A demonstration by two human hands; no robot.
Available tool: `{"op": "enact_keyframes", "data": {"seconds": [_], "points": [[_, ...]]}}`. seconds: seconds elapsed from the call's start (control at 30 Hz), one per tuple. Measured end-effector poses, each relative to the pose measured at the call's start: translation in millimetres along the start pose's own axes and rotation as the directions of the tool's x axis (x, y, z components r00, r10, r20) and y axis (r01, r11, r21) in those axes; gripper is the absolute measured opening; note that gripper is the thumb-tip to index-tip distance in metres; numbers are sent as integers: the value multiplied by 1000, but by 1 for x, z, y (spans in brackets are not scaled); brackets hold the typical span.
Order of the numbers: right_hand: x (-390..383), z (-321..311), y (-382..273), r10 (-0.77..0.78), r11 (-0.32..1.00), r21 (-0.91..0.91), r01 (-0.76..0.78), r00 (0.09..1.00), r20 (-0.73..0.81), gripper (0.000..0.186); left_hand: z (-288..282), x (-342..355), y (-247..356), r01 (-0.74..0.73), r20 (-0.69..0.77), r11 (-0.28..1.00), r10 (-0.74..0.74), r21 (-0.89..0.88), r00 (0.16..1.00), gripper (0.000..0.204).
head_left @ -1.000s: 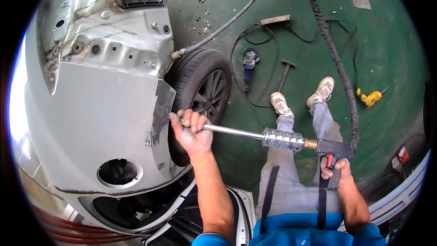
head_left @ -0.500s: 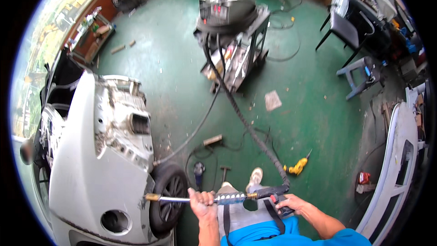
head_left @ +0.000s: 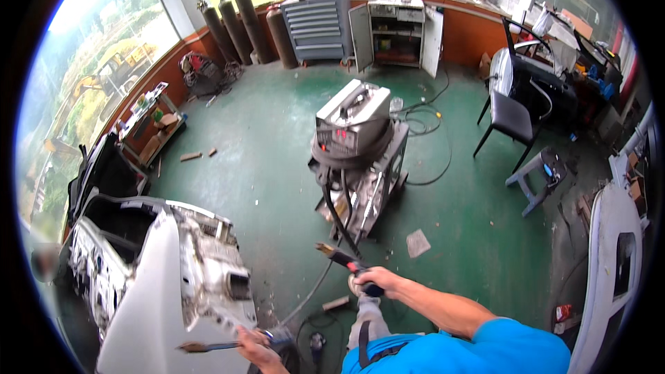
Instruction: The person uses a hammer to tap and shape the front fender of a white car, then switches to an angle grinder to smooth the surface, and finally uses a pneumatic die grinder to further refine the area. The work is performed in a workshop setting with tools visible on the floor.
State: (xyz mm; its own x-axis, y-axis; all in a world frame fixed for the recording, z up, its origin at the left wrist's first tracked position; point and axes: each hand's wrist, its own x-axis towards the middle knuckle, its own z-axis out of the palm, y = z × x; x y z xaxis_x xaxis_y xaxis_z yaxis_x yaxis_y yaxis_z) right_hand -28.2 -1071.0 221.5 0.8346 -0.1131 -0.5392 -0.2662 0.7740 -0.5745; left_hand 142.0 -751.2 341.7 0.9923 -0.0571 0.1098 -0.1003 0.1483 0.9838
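Note:
My right hand point(head_left: 377, 281) is closed around the grip of a black pistol-shaped welding gun point(head_left: 341, 257) with a brass tip pointing left. A thick black cable runs between it and the welding machine point(head_left: 353, 118) on its cart. Low at the left, my left hand point(head_left: 256, 350) is wrapped round a slide hammer point(head_left: 211, 347), somewhat smeared by motion. Its pointed end reaches left in front of the pale car body panel point(head_left: 138, 298); I cannot tell whether they touch. Gun and slide hammer are apart.
A wheeled cart point(head_left: 391, 166) carries the machine ahead, with cables trailing on the green floor. A black chair point(head_left: 511, 119) and blue-grey stool point(head_left: 537, 180) stand right, beside a white car panel point(head_left: 609, 263). Gas cylinders point(head_left: 249, 24), a drawer cabinet point(head_left: 315, 28) and an open cupboard point(head_left: 396, 33) line the back.
The welding gun has come off the slide hammer's end. My right hand has raised it forward, and my left hand has moved down and left with the hammer. The view has tilted up.

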Motion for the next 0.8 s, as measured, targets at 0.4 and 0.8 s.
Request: {"op": "enact_keyframes", "data": {"seconds": [0.4, 0.8], "points": [[113, 115, -511, -651, 731, 643, 228, 515, 558, 58, 108, 60, -22, 406, -69, 898, -400, 170, 914, 45], [-61, -181, -516, -922, 354, 655, 668, 366, 125, 59, 146, 100, -60, 448, -273, 780, -360, 437, 892, 44]]}}
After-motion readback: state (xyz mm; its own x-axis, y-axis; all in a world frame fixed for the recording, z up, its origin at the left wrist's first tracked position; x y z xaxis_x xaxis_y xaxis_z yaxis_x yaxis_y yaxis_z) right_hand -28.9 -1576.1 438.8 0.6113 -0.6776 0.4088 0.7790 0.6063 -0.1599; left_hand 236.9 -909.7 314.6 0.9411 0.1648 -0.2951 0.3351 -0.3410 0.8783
